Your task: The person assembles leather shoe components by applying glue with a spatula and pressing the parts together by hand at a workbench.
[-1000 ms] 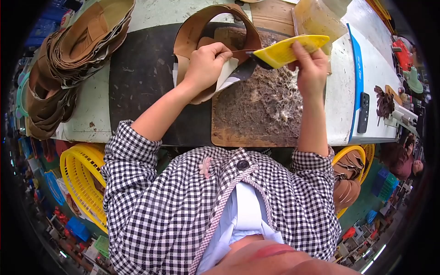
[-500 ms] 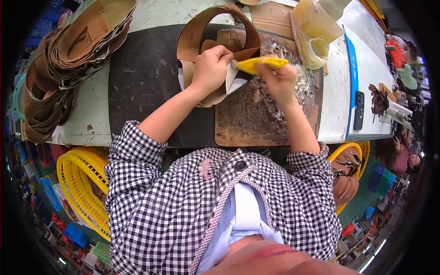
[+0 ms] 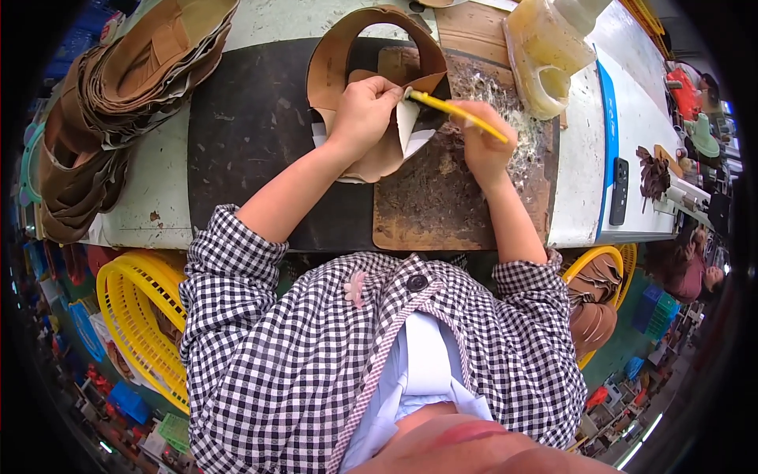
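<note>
My left hand [image 3: 365, 114] is closed in a pinch on a brown leather shoe upper [image 3: 329, 65], with thumb and fingertips at its inner edge. The upper stands as an open loop, partly over a black mat and partly over a stained board; pale lining shows at its near side. In my right hand [image 3: 487, 146] is a slim yellow brush [image 3: 452, 109], fingers wrapped round its handle. Its pale tip meets or nearly meets the upper's edge, right beside my left fingertips. Whether the tip touches I cannot tell.
The black mat [image 3: 245, 150] and glue-crusted board [image 3: 426, 213] cover the table's middle. A yellowed plastic bottle [image 3: 527, 43] stands far right. Stacked brown uppers [image 3: 146, 83] lie left. Yellow baskets [image 3: 126, 316] flank me below the table. A black handset [image 3: 620, 192] lies at right.
The brush has turned from broad side to narrow edge, its handle now slanting down to the right. My right hand has shifted slightly nearer to me. My left hand keeps its pinch.
</note>
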Available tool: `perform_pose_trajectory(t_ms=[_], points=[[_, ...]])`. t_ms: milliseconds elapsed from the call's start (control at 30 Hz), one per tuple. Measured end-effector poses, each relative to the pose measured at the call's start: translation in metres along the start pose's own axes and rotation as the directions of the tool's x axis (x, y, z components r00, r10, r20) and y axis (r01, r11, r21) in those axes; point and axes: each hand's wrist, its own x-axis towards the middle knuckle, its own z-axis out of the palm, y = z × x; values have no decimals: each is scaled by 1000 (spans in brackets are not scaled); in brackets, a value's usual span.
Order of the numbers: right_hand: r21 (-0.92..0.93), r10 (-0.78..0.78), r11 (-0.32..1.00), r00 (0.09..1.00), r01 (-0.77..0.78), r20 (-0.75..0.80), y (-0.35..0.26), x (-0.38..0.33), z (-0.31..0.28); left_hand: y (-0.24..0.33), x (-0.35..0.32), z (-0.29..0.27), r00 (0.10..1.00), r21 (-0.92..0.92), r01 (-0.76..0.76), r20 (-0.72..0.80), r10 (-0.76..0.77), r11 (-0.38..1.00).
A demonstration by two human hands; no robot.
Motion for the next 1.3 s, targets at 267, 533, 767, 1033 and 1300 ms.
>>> perform_pose_trajectory(t_ms=[267,533,767,1033,1300], points=[[-76,37,996,999,-36,21,0,3,-5,-2,-2,-1,997,148,-73,-11,75,986],[-266,36,963,999,-45,-38,-4,13,-9,10,-5,4,984,325,-162,-15,177,932],[-114,31,990,925,-80,-379,-12,11,-46,55,4,-22,596,690,-645,185,781,329],[130,240,970,868,-204,-434,-29,-12,-63,101,136,-113,680,904,-322,14,734,282],[135,303,953,869,-272,-391,-14,-14,-66,133,62,-240,975,959,-216,201,96,185]])
